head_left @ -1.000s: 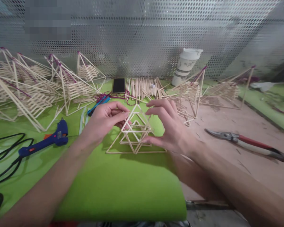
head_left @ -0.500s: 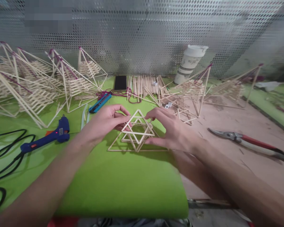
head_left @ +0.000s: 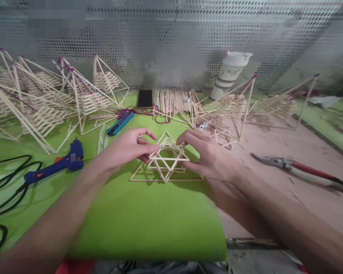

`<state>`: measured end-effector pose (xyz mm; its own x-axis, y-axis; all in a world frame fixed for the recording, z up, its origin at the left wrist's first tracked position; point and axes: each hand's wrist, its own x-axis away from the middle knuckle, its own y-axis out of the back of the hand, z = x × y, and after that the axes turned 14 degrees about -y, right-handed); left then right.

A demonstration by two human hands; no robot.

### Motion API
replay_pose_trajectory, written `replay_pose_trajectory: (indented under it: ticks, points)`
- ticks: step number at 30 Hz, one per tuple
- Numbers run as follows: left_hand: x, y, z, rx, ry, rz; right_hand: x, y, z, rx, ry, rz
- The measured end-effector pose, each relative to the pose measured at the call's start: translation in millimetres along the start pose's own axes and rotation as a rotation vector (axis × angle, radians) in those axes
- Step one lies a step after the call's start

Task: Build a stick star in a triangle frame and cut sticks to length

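A small frame of thin wooden sticks point(head_left: 171, 159) stands in the middle of the green mat, made of stacked triangles turned against each other over a wider stick triangle point(head_left: 148, 180). At its left corner is my left hand point(head_left: 134, 147), the thumb tip pressing on the sticks, the index finger stretched above and the other fingers curled behind. My right hand point(head_left: 207, 154) curves round the right side, with index finger and thumb at the sticks. Part of the frame's right side is hidden behind those fingers.
A blue glue gun point(head_left: 58, 163) with a black cable lies left, near a blue cutter knife point(head_left: 120, 123). Behind are a phone point(head_left: 145, 99), loose sticks point(head_left: 174, 102) and a white cup point(head_left: 231, 74). Pruning shears point(head_left: 299, 171) lie right. Several stick pyramids point(head_left: 82, 95) stand around.
The top triangle has turned and shifted slightly to the right. My left thumb has moved right onto its left corner. My right hand has stayed nearly in place.
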<state>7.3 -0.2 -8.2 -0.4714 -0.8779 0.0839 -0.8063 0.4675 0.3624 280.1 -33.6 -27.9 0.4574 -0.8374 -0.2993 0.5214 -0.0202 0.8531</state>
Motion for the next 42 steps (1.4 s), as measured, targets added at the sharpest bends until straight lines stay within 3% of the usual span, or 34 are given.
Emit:
replay_pose_trajectory:
  ticks: [5, 11, 22, 32, 42]
  points:
    - [-1, 0.5, 1, 0.000, -0.012, 0.031, 0, -3, 0, -0.001, 0.022, 0.014]
    - [0, 1.3, -3, 0.013, -0.010, -0.023, -1, -5, -1, -0.047, 0.105, 0.011]
    - [1, 2.3, 1, -0.048, -0.067, -0.049, 1, -7, 14, -0.051, 0.072, -0.061]
    - [0, -0.7, -2, -0.228, -0.036, 0.010, 2, -9, 16, -0.065, 0.070, 0.056]
    - [0, -4.6, -3, -0.270, -0.094, 0.015, 1, -9, 18, -0.064, 0.093, 0.120]
